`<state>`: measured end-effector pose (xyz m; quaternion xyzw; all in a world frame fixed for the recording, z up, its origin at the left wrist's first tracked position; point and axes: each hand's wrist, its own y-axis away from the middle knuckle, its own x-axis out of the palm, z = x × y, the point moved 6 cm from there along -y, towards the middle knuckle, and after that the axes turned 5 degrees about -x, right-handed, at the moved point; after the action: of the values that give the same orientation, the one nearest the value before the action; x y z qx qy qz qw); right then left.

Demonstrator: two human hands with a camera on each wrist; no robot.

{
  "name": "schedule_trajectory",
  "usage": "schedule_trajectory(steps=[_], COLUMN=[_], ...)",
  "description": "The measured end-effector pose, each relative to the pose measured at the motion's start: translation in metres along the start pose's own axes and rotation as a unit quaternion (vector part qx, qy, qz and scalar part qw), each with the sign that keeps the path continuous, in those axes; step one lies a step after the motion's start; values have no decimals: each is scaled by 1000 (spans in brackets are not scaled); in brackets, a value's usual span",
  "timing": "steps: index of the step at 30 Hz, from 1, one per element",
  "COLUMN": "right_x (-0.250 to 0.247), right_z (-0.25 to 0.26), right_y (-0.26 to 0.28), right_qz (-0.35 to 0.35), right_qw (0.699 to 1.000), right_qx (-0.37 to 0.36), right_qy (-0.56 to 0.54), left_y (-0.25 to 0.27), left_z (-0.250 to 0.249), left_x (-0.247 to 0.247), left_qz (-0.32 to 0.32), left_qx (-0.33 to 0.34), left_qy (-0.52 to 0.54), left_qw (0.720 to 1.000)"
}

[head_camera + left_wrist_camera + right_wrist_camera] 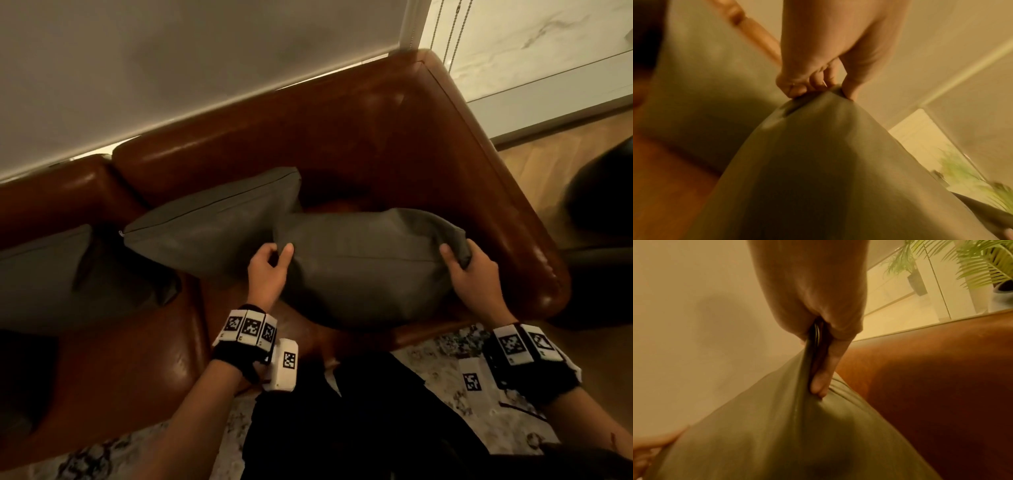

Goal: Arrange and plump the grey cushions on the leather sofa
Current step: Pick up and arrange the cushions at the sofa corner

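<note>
Between both sets of fingertips: grey cushion [370,267], over leather sofa [394,137] seat by its end armrest. Left hand [265,270] pinches its left corner, thumb vs curled fingers [797,87]. Right hand [472,274] grips opposite corner. 2nd cushion [212,219] just left, touching.

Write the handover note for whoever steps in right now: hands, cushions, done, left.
Left hand: pinches the left corner of the held grey cushion.
Right hand: grips its right corner.
Held cushion sits at the sofa's right end, by the armrest.
Middle cushion leans on the backrest; left cushion lies slumped on the seat.
Done: apparently the middle cushion is placed.
Left: plump and set the held one, then straighten the left one.
</note>
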<state>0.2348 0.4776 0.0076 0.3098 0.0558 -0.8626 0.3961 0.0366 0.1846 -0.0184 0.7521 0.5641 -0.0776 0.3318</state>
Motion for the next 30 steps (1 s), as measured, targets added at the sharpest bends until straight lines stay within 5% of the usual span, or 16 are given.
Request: schedule_trajectory(steps=[3,7,12,20,26,28,30], right_x=[13,56,70,74,74,61,43], right_z=[-21,-79,-87,-80,-66,-72,-80], right_y=[-5,0,3,3,9,4,-6], right_qz=[41,173,149,184,263,246,186], right_qw=[998,972,976,973,962,964,975], right_qx=[23,144,144,127,75,99,120], right_qy=[30,65,59,55,17,-14,-22], left_y=[-3,-12,-5,-13,-25,-26,-22], left_z=[-14,28,31,40,53,51,52], left_x=[-2,10,-3,-8,-18,-36,-62], left_qz=[18,18,-51,-23,-15,-24,-33], left_qx=[29,-48,2,-66,-100,-87,-107], left_qy=[-3,-113,-144,-178,-86,41,222], left_qw=[999,992,988,982,991,995,969])
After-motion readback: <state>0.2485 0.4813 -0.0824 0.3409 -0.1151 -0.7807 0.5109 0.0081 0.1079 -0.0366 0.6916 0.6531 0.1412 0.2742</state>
